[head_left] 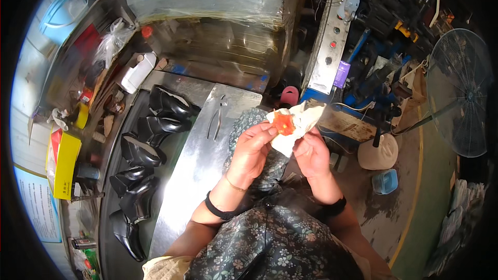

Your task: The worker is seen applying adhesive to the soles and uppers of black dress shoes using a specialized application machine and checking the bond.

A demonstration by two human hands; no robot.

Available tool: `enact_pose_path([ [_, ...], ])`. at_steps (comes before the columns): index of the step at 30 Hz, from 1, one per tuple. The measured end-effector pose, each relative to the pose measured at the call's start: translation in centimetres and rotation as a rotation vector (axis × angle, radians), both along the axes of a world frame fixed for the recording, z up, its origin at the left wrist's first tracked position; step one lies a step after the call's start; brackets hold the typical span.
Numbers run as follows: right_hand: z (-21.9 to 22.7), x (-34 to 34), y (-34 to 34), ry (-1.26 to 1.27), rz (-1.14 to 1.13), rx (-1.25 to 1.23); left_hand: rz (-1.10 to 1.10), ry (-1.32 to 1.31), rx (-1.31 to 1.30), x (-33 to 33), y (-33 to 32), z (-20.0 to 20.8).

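In front of my apron, my left hand (252,150) is closed, its thumb and fingers pinching a soft orange-red piece (282,122) with a pale spot. My right hand (313,156) is closed on a creased off-white cloth or paper (307,117), which lies behind and under the orange-red piece. What the orange-red piece is cannot be made out. To the left of my hands, pliers (215,120) with long handles lie on a shiny metal tabletop (179,176). Beyond it, several black leather shoes (141,150) stand in a row on a dark belt.
On the left shelf are a yellow box (66,166), a white bottle (138,72) and a plastic bag (113,41). A control panel with buttons (332,41) stands ahead right. A large fan (461,93), a beige jug (377,153) and a blue container (385,181) are at the right.
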State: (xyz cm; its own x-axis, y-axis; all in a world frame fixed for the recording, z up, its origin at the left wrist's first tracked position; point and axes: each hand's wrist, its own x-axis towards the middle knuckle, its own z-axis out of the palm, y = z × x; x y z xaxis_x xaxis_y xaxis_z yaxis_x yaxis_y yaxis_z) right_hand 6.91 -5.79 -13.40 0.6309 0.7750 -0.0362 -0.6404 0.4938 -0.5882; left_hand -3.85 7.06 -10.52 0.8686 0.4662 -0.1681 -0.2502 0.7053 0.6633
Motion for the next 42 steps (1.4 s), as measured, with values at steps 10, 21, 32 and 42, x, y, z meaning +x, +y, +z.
enact_pose_path([
  [10, -0.3, 0.1, 0.2, -0.244, -0.116, -0.035, 0.195, -0.102, 0.878, 0.3, -1.3, -0.5],
  [21, 15.2, -6.8, -2.4, -0.013, 0.662, 0.233, 0.316, 0.108, 0.025, -3.2, 1.0, -2.3],
  [32, 18.3, -10.2, -0.4, -0.316, 0.869, 0.433, 0.538, 0.025, -0.03, -7.1, 4.5, -3.2],
  [42, 4.7, 1.6, 14.3, -0.736, 0.307, -0.495, 0.63, -0.056, -0.397, -11.9, 10.0, -7.0],
])
